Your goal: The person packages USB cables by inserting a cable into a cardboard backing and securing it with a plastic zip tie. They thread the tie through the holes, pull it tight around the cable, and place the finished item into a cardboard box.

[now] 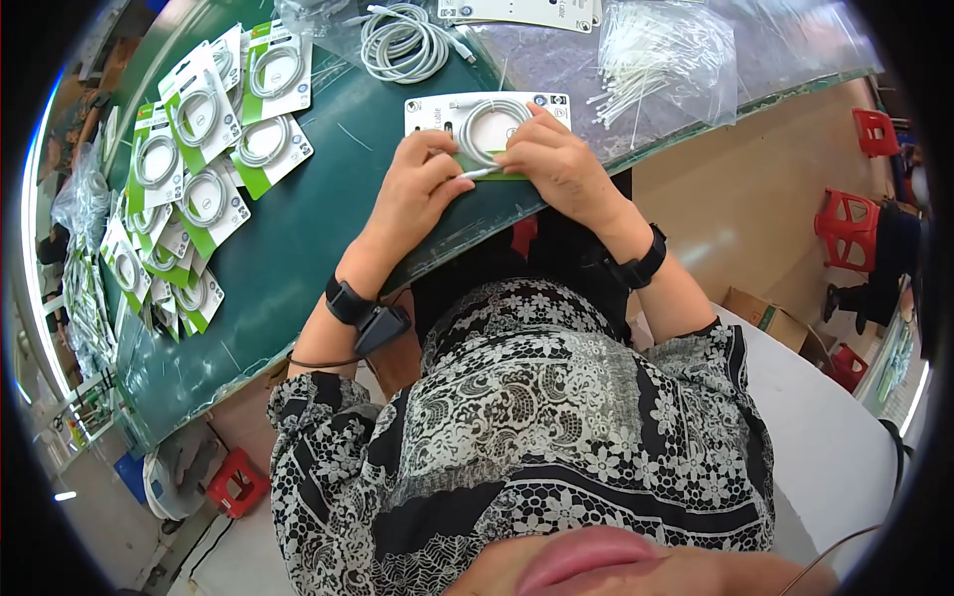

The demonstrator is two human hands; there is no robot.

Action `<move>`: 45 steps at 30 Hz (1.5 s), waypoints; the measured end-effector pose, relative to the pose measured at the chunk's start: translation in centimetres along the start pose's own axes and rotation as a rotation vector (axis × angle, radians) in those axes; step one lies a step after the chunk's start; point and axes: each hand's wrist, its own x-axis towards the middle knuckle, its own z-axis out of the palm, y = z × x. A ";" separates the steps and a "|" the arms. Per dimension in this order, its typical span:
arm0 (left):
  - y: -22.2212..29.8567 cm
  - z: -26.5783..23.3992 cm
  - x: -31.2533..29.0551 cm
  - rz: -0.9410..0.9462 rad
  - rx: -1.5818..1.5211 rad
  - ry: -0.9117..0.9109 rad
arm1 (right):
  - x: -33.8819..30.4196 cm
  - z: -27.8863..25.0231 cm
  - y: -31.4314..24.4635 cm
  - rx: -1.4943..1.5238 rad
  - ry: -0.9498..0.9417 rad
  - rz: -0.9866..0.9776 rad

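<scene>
Nearest the camera come the wearer's mouth and, beyond it, a black-and-white patterned top. Past these, a white-and-green card sits on the green table, close to its near edge, its long axis running left to right and its green strip toward the wearer. On it rests a pale coiled cable, a ring around the card's middle. Its cable end runs nearly parallel to the card's near edge, pointing left, though the fingertips partly hide the plug. The left hand pinches that end between thumb and finger; the right hand has its fingers closed on the ring's right side. Similar carded cables lie heaped to the left; a bag of white ties lies to the right.
</scene>
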 end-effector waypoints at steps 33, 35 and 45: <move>3.8 5.8 0.5 -0.498 -1.656 0.288 | 0.5 -2.1 -2.7 -0.378 0.202 -0.290; 3.6 6.0 0.4 -0.495 -1.644 0.272 | 0.6 -2.1 -2.4 -0.361 0.185 -0.290; 2.9 7.9 0.2 -0.484 -1.672 0.306 | 0.1 -1.8 -2.0 -0.233 0.104 -0.242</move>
